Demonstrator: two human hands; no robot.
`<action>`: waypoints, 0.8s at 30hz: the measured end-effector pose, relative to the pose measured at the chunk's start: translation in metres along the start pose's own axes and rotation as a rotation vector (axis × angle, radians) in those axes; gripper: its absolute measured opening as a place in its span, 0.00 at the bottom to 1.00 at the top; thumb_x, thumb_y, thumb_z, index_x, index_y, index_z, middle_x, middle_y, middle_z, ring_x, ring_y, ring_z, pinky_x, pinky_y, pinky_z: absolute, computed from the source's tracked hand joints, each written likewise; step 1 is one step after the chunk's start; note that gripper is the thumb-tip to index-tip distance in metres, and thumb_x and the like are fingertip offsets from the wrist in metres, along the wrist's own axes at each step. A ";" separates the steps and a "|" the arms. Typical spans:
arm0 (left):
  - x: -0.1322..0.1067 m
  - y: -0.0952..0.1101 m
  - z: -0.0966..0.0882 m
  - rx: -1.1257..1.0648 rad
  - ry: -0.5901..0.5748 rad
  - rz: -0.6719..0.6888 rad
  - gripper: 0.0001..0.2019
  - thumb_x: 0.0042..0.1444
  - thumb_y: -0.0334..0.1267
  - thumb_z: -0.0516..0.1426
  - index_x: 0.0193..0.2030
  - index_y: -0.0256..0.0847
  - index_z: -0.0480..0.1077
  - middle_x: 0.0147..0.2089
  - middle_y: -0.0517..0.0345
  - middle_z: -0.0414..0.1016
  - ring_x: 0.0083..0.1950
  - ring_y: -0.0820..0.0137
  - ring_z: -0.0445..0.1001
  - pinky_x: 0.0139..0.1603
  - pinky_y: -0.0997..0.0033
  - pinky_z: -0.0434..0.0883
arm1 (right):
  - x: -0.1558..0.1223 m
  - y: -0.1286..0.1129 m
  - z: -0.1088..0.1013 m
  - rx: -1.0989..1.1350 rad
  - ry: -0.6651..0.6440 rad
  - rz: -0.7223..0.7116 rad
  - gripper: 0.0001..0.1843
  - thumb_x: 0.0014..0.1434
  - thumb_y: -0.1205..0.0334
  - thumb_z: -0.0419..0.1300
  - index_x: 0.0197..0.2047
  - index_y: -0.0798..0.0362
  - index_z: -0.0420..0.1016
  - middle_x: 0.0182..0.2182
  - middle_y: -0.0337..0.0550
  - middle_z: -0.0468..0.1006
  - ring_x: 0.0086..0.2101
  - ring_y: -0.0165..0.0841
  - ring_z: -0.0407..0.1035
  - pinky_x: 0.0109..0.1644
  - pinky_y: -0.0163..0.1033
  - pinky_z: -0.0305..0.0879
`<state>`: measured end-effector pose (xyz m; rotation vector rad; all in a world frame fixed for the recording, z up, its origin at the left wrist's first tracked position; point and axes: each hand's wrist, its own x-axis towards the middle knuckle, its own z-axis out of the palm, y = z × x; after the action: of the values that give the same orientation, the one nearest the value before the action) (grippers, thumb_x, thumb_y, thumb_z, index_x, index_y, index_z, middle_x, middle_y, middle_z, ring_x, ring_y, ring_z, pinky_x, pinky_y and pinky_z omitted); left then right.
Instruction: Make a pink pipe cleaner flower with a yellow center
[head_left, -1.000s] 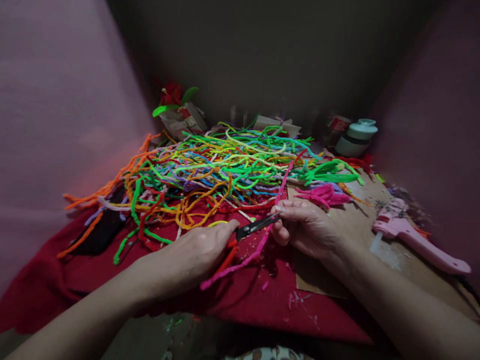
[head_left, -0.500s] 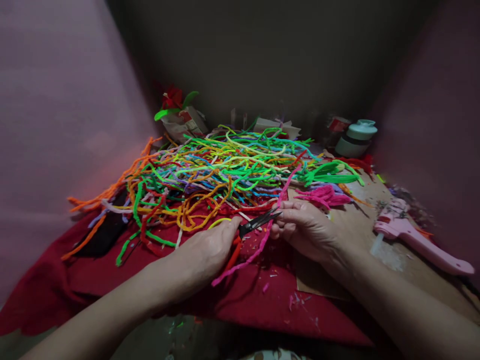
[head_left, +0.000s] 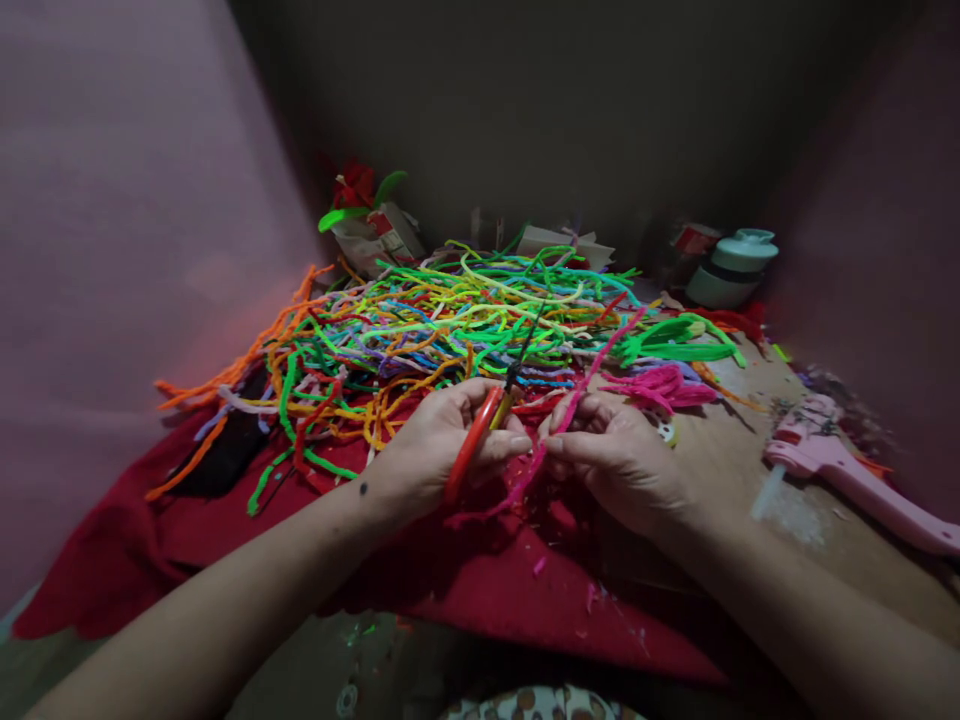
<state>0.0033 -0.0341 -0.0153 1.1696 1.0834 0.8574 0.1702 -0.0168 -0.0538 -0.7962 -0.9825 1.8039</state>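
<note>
Hot-pink pipe cleaner point(head_left: 602, 360); scissors point(head_left: 474, 442) with red-orange handles, black blades point(head_left: 526, 346).
The pile point(head_left: 450, 320) mixes green, yellow, orange, blue and purple; cloth point(head_left: 480, 590) deep red, glue gun point(head_left: 844, 470) pale pink, bottle point(head_left: 716, 290) pale mint, dark-banded, fabric point(head_left: 536, 702) cream with brown spots.

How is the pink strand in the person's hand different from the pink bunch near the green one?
The pink strand is held in the right hand; the pink bunch lies just beyond that hand, unheld. The strand is one long, slim length, while the bunch is shorter and thicker, gathered together. Both are bright pink.
</note>
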 end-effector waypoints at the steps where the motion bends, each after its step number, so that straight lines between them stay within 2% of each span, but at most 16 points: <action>1: 0.001 -0.001 0.004 -0.035 0.005 -0.014 0.17 0.41 0.34 0.64 0.36 0.36 0.63 0.26 0.66 0.67 0.21 0.83 0.62 0.21 0.83 0.60 | 0.000 0.001 0.000 -0.018 0.010 -0.003 0.10 0.39 0.70 0.67 0.25 0.56 0.70 0.19 0.35 0.71 0.18 0.24 0.63 0.23 0.31 0.58; 4: 0.005 -0.006 0.012 -0.107 0.024 -0.033 0.25 0.36 0.33 0.67 0.41 0.37 0.62 0.29 0.64 0.70 0.26 0.79 0.68 0.28 0.80 0.66 | 0.000 0.004 -0.003 -0.076 0.045 -0.011 0.09 0.41 0.66 0.68 0.24 0.56 0.70 0.17 0.34 0.70 0.17 0.24 0.63 0.22 0.30 0.57; 6: 0.006 -0.009 0.014 -0.128 0.019 -0.033 0.26 0.34 0.32 0.67 0.41 0.38 0.62 0.30 0.64 0.71 0.28 0.78 0.70 0.30 0.79 0.67 | 0.000 0.006 -0.005 -0.131 0.063 0.004 0.09 0.43 0.64 0.68 0.24 0.56 0.71 0.16 0.35 0.70 0.17 0.24 0.63 0.21 0.31 0.56; 11: 0.006 -0.011 0.010 -0.132 0.037 -0.076 0.25 0.34 0.31 0.67 0.40 0.37 0.62 0.26 0.67 0.69 0.24 0.81 0.67 0.26 0.82 0.65 | -0.003 0.007 -0.007 -0.286 0.025 0.081 0.10 0.46 0.58 0.66 0.28 0.56 0.75 0.19 0.38 0.72 0.19 0.25 0.63 0.22 0.32 0.56; 16: 0.006 -0.011 -0.001 -0.154 -0.106 -0.130 0.14 0.38 0.33 0.64 0.31 0.38 0.63 0.18 0.69 0.62 0.16 0.83 0.57 0.14 0.83 0.52 | -0.005 0.005 -0.005 -0.235 -0.097 0.067 0.08 0.50 0.58 0.64 0.29 0.54 0.75 0.24 0.38 0.74 0.25 0.28 0.67 0.30 0.34 0.61; 21: 0.009 -0.018 -0.005 -0.285 -0.241 -0.208 0.08 0.42 0.35 0.61 0.28 0.37 0.65 0.16 0.68 0.57 0.14 0.83 0.52 0.14 0.80 0.51 | -0.004 0.006 -0.004 -0.239 -0.134 -0.028 0.07 0.51 0.59 0.63 0.30 0.53 0.76 0.29 0.39 0.76 0.31 0.30 0.68 0.37 0.36 0.62; 24: 0.009 -0.017 -0.005 -0.243 -0.277 -0.209 0.08 0.43 0.36 0.60 0.25 0.36 0.64 0.15 0.68 0.55 0.14 0.83 0.51 0.15 0.80 0.52 | -0.005 0.007 -0.005 -0.251 -0.146 -0.035 0.07 0.51 0.59 0.63 0.29 0.54 0.75 0.28 0.38 0.74 0.30 0.28 0.67 0.36 0.34 0.61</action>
<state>0.0003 -0.0280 -0.0341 0.9210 0.8318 0.6232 0.1734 -0.0213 -0.0620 -0.8012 -1.3299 1.7487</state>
